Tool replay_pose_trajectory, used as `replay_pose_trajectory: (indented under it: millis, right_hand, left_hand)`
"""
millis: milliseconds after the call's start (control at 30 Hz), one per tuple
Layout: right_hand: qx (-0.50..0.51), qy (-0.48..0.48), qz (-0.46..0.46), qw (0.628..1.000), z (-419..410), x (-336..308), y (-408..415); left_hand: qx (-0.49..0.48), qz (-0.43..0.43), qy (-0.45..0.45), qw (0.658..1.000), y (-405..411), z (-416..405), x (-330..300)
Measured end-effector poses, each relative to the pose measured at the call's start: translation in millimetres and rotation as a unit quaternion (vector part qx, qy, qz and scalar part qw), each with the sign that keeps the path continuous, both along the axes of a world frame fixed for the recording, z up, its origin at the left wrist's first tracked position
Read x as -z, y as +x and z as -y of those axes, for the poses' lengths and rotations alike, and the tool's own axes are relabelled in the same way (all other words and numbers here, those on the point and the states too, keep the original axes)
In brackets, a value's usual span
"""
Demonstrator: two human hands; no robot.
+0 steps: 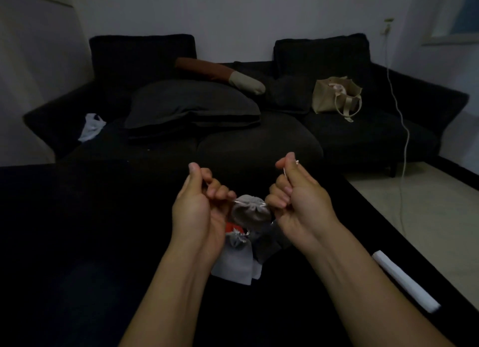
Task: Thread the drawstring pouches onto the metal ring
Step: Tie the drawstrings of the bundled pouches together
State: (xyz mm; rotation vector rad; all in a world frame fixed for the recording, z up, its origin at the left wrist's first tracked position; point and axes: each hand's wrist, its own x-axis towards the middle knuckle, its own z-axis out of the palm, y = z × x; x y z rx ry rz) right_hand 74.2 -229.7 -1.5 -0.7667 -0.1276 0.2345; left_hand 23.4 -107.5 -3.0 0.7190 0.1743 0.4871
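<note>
A grey drawstring pouch (249,212) hangs cinched between my two hands over the dark table. My left hand (199,204) pinches its silvery drawstring on the left side. My right hand (298,193) pinches the string on the right, and a thin bit of metal or cord (296,162) shows above its fingers. I cannot tell whether that is the ring. Below the hands, more pouches lie in a heap (239,256): light grey, dark grey and one red (232,227).
A white rolled tube (404,282) lies on the black table (77,243) near its right edge. Beyond the table stands a dark sofa (259,128) with cushions, a beige tote bag (335,95) and a white plastic bag (91,126). A white cable (404,139) hangs at the right.
</note>
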Motion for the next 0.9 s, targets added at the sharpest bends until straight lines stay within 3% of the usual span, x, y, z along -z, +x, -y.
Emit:
replay_pose_trajectory:
  millis: [233, 333, 467, 633, 767, 900]
  right_hand:
    - [-0.002, -0.072, 0.051, 0.996, -7.4, 1.2, 1.0]
    - [0.006, -0.047, 0.033, 0.998, -0.7, -3.2, 4.4]
    - [0.033, -0.121, 0.075, 0.989, 0.5, -6.9, 7.1]
    - [-0.047, -0.112, 0.073, 0.990, -7.1, -4.1, -6.1]
    - [-0.097, -0.128, 0.047, 0.986, -1.4, -9.1, -9.0]
    - [-0.115, -0.117, 0.076, 0.984, 5.8, -8.2, -8.2]
  left_hand:
    - [-0.033, -0.013, 0.066, 0.997, 2.2, -4.8, -2.2]
    - [-0.017, -0.010, 0.068, 0.997, 1.7, -2.3, -4.1]
    - [-0.037, -0.007, 0.201, 0.979, 3.6, 10.4, -1.7]
    - [0.010, -0.012, 0.219, 0.976, 3.9, 16.6, -0.5]
    - [0.006, -0.045, 0.320, 0.946, 2.0, 17.6, 6.4]
    - [-0.002, -0.026, 0.280, 0.960, 0.7, 10.9, 6.5]
